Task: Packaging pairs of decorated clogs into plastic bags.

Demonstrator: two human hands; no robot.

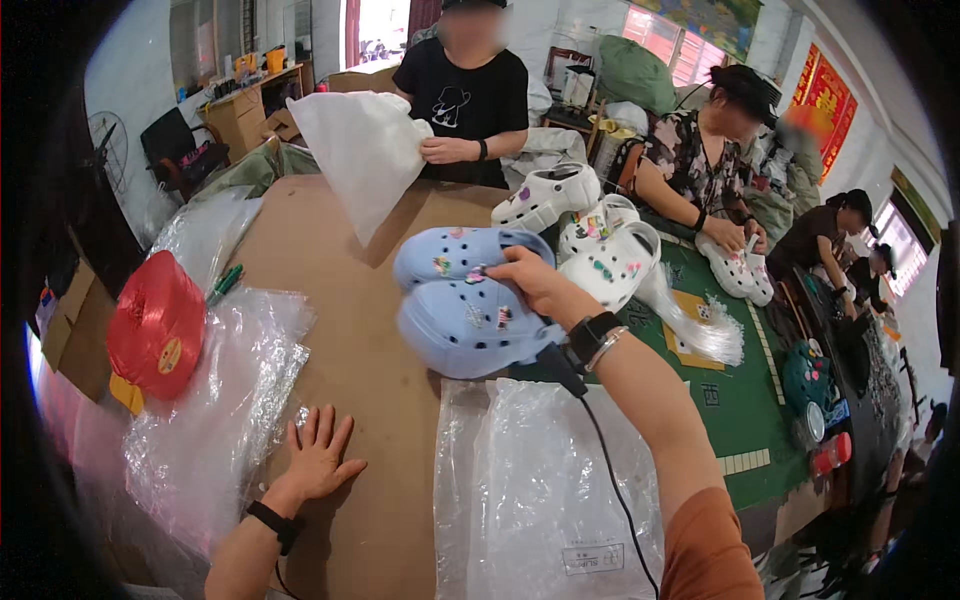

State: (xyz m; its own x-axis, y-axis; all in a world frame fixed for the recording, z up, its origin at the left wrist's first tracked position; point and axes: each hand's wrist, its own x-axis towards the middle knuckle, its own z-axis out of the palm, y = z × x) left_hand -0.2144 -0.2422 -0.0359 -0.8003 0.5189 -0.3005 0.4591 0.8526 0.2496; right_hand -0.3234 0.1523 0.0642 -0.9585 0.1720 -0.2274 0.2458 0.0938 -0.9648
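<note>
Blue clogs (462, 318), prob. light, springy foam, best held mid-pair; our R hand (540, 287) closed on them there, our L hand (316, 460) empty, spread flat on tabletop (385, 430)

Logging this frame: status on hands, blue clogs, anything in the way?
Right hand gripping light-blue clog pair. Left hand empty, palm down on cardboard. White clogs close by, beyond and right, may crowd.

Pale blue clogs (455, 315) — bright red roll (150, 325)
</note>
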